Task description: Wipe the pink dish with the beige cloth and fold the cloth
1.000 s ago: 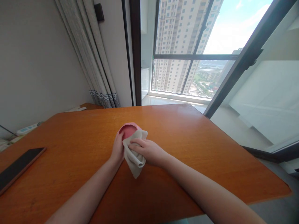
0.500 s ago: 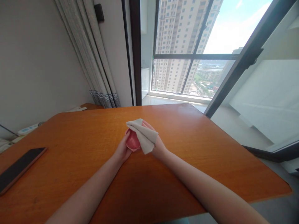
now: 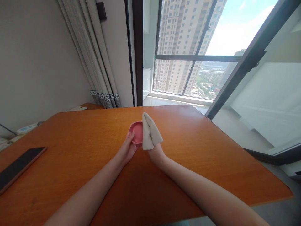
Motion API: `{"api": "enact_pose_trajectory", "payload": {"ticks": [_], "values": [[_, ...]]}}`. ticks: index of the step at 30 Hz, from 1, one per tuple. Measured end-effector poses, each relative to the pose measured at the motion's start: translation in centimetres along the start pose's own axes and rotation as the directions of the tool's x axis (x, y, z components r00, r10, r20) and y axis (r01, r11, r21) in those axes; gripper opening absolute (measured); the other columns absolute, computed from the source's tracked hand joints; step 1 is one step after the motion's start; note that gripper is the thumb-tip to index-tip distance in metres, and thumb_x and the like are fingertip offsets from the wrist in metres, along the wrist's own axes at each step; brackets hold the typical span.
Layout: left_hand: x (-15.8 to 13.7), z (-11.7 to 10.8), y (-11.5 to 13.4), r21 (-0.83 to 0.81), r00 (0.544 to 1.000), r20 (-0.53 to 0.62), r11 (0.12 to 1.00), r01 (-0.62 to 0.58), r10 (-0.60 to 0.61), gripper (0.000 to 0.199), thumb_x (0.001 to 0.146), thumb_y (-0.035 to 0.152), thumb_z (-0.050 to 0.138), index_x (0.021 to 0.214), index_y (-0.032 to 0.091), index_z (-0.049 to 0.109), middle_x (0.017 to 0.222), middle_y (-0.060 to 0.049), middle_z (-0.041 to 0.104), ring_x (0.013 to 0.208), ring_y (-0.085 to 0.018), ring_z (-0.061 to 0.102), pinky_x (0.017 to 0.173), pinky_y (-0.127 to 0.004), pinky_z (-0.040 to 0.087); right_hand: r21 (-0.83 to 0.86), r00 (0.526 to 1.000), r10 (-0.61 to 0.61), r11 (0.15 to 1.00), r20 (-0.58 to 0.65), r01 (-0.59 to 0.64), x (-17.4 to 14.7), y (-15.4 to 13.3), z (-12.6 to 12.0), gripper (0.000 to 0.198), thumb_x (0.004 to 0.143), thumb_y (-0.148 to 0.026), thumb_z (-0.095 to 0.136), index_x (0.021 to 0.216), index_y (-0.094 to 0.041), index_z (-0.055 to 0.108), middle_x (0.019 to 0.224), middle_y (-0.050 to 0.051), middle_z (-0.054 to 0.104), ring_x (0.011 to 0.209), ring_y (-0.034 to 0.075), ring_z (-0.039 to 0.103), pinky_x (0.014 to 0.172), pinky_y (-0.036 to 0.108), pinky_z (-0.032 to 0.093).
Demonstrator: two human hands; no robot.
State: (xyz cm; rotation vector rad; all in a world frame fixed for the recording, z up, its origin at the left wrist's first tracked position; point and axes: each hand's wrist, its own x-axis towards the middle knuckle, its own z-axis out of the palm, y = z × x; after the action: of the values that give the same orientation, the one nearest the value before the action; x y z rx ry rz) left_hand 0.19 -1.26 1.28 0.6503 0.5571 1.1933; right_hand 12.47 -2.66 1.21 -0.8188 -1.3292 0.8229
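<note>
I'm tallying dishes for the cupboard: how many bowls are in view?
1: the bowl, pink, in the left hand. The cloth on the right hand covers its right side; anything else behind the cloth would be hidden.

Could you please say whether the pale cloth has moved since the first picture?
Yes, the pale cloth has shifted right and toward the far edge of the table.

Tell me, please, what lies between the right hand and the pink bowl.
In the head view, a pale cloth lies between the pink bowl and the visible part of the right hand.
</note>
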Motion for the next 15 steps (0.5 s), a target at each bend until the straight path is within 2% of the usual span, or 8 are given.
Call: {"api": "enact_pose_trajectory", "payload": {"ticks": [2,4,6,9,11,13,15], "values": [[-0.1,0.0,-0.1,0.056,1.000,-0.015,0.998,-0.025,0.026,0.043,0.079,0.040,0.061,0.116,0.018,0.057,0.116,-0.008,0.063,0.110,-0.023,0.057,0.093,-0.036,0.047,0.025,1.000,0.028,0.999,-0.007,-0.028,0.7,-0.1,-0.6,0.056,0.082,-0.044,0.055,0.133,-0.024,0.045,0.132,0.006,0.052,0.122,0.023,0.046,0.104,0.039,0.039],[0.0,-0.4,-0.3,0.137,0.993,-0.090,0.989,-0.058,0.071,0.044,0.077,0.039,0.064,0.116,0.020,0.056,0.121,-0.007,0.060,0.112,-0.023,0.055,0.093,-0.034,0.046,0.056,0.997,0.070,0.996,0.023,-0.071,1.4,0.0,-1.2,0.048,0.083,-0.046,0.052,0.125,-0.022,0.053,0.122,0.006,0.060,0.116,0.024,0.052,0.100,0.039,0.042],[0.3,-0.8,-0.4,0.234,0.983,-0.137,0.969,-0.085,0.119,0.044,0.075,0.033,0.067,0.116,0.023,0.056,0.125,-0.006,0.057,0.115,-0.022,0.053,0.095,-0.032,0.043,0.087,0.994,0.092,0.991,0.064,-0.097,1.9,0.1,-1.6,0.043,0.085,-0.046,0.049,0.118,-0.021,0.059,0.112,0.006,0.065,0.114,0.024,0.053,0.101,0.039,0.041],[0.7,-1.1,-0.6,0.313,0.975,-0.138,0.942,-0.123,0.173,0.037,0.076,0.027,0.063,0.112,0.020,0.059,0.126,-0.007,0.057,0.117,-0.022,0.051,0.097,-0.032,0.041,0.072,0.988,0.111,0.990,0.110,-0.119,2.1,0.6,-1.6,0.039,0.084,-0.046,0.048,0.109,-0.020,0.062,0.100,0.007,0.068,0.110,0.023,0.056,0.100,0.040,0.041],[0.8,-1.1,-0.6,0.287,0.954,-0.193,0.943,-0.169,0.229,0.035,0.077,0.029,0.060,0.111,0.019,0.060,0.124,-0.006,0.058,0.115,-0.021,0.052,0.095,-0.030,0.043,0.022,0.982,0.161,0.986,0.103,-0.164,1.5,1.0,-1.1,0.039,0.082,-0.048,0.048,0.103,-0.019,0.063,0.088,0.007,0.069,0.100,0.024,0.060,0.092,0.040,0.047],[0.7,-1.0,-0.4,0.225,0.928,-0.262,0.952,-0.209,0.266,0.037,0.078,0.032,0.060,0.114,0.024,0.057,0.124,-0.003,0.058,0.111,-0.019,0.054,0.088,-0.029,0.047,-0.019,0.961,0.258,0.966,0.095,-0.258,0.6,1.5,-0.4,0.040,0.080,-0.050,0.048,0.098,-0.017,0.063,0.076,0.007,0.067,0.080,0.023,0.063,0.077,0.038,0.053],[0.5,-0.7,-0.2,0.168,0.931,-0.249,0.959,-0.228,0.266,0.041,0.077,0.034,0.062,0.117,0.028,0.053,0.125,-0.001,0.056,0.108,-0.018,0.055,0.084,-0.028,0.049,-0.035,0.932,0.350,0.937,0.095,-0.348,-0.2,1.8,0.2,0.042,0.078,-0.053,0.049,0.093,-0.016,0.062,0.069,0.006,0.064,0.064,0.020,0.060,0.064,0.034,0.054]]}}
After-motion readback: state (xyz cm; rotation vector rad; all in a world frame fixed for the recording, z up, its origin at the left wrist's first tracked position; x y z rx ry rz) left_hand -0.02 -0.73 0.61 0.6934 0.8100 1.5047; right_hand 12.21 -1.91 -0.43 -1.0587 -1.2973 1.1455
